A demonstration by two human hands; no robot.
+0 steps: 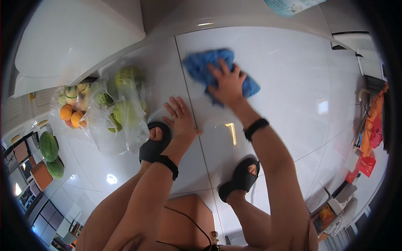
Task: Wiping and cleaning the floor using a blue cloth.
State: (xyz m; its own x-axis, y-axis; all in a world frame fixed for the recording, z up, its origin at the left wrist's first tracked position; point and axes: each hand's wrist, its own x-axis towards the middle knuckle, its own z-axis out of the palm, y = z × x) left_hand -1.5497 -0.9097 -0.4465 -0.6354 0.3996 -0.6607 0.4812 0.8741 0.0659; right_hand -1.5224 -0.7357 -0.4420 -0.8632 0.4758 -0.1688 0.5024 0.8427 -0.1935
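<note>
My right hand [228,83] lies over a crumpled blue cloth [201,62], pressing it against the glossy white floor tiles [282,81]. Its fingers are spread across the fabric, and the cloth's edges are slightly blurred. My left hand [180,120] has its fingers apart and nothing in it. It is low over the floor, beside my black slipper [154,147]; whether the palm touches the tile is unclear. A ring is on one of its fingers. Both wrists wear black bands.
Clear plastic bags [103,131] hold green-yellow melons [125,111] and orange fruit [66,112] at left. Two watermelons [48,146] lie farther left. A white cabinet-like panel [81,37] rises behind the bags. An orange bag [370,125] is at right. A light-blue container [290,7] stands at top.
</note>
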